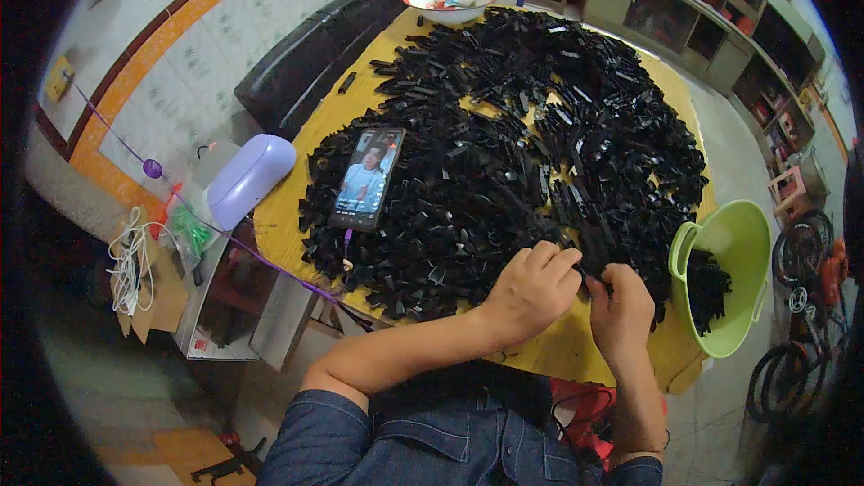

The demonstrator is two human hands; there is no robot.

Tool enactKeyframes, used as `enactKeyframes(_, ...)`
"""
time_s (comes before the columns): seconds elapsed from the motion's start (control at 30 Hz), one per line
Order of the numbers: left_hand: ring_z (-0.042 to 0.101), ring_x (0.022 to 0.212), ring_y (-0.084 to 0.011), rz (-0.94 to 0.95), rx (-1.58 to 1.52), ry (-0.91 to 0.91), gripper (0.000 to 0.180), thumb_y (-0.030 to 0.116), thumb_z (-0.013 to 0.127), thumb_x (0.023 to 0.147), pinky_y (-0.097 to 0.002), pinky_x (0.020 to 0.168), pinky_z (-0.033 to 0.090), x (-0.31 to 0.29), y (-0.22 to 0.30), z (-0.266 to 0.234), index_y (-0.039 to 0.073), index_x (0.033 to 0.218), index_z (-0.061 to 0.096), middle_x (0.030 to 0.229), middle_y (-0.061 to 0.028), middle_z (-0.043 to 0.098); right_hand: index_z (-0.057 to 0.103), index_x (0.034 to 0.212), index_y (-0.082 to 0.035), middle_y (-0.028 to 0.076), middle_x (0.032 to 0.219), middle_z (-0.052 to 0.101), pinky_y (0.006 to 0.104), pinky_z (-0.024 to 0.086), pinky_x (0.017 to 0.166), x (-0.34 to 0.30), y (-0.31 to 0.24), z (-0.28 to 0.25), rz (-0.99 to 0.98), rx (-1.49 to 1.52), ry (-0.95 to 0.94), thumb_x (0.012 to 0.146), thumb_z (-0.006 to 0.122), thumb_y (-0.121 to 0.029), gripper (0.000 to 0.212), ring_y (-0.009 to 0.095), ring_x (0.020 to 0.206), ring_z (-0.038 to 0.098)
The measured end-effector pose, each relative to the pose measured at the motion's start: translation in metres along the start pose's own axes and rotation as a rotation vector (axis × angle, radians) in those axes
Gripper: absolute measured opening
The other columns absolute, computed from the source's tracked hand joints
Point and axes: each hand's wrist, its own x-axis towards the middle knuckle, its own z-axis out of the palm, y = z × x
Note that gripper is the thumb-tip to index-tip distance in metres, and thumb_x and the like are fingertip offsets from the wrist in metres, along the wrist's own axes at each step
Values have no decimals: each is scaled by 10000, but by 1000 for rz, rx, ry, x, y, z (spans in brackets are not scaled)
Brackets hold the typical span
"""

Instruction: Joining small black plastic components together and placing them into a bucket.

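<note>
The person's left hand [537, 285] and right hand [623, 308] meet at the near side of the pile of black pieces [432, 256], which covers most of the yellow table [576, 353]. The thumb and bent forefinger of the right hand are pressed together and seem to pinch one small black piece [588, 275] in the gap between the hands. The left fingers are curled close beside it, but their tips are hidden, so whether they grip something is not possible to see. More such pieces lie inside the green basket [745, 247], to the right. By their look, the pieces are short, narrow and shiny; probably each is light, rather stiff and a little slippery, perhaps plastic. One would better take it by its ends or its long sides, with fingertips, gently.
</note>
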Motion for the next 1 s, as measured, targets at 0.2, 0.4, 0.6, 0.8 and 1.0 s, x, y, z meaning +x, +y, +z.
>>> enactKeyframes(0.2, 566, 745, -214, -530, -755, -44, 160, 39, 618, 725, -313, 636, 477, 8, 7, -13, 26, 875, 564, 850, -55, 570, 547, 844, -43, 139, 858, 592, 367, 460, 619, -27, -11, -22, 236, 378, 41, 698, 682, -24, 200, 303, 751, 581)
enactKeyframes(0.4, 574, 768, -89, -1050, -1594, -123, 281, 99, 672, 799, -229, 664, 476, 5, 6, -21, -10, 1037, 571, 863, -38, 609, 527, 877, -52, 131, 869, 590, 353, 445, 585, -31, -18, -25, -57, 396, 176, 682, 656, 49, 255, 301, 707, 548)
enactKeyframes(0.6, 598, 715, -110, -1229, -1637, -245, 192, 102, 652, 819, -243, 656, 502, 9, 11, -40, -9, 971, 609, 828, -44, 634, 523, 923, -74, 115, 887, 590, 350, 440, 572, -32, -19, -28, -179, 288, 230, 672, 644, 53, 307, 282, 691, 533)
enactKeyframes(0.8, 595, 647, -113, -1177, -1461, -251, 184, 128, 658, 810, -239, 618, 494, 10, 7, -53, -18, 919, 632, 764, -67, 639, 528, 926, -68, 110, 877, 596, 347, 433, 530, -34, -15, -24, -256, 272, 281, 658, 665, 24, 315, 275, 658, 544)
enactKeyframes(1.0, 576, 644, -89, -1180, -1492, -254, 169, 112, 663, 813, -216, 597, 474, 11, 9, -52, -24, 909, 632, 753, -47, 633, 527, 909, -50, 115, 827, 594, 338, 427, 492, -35, -18, -25, -271, 307, 319, 635, 674, 40, 323, 265, 605, 538)
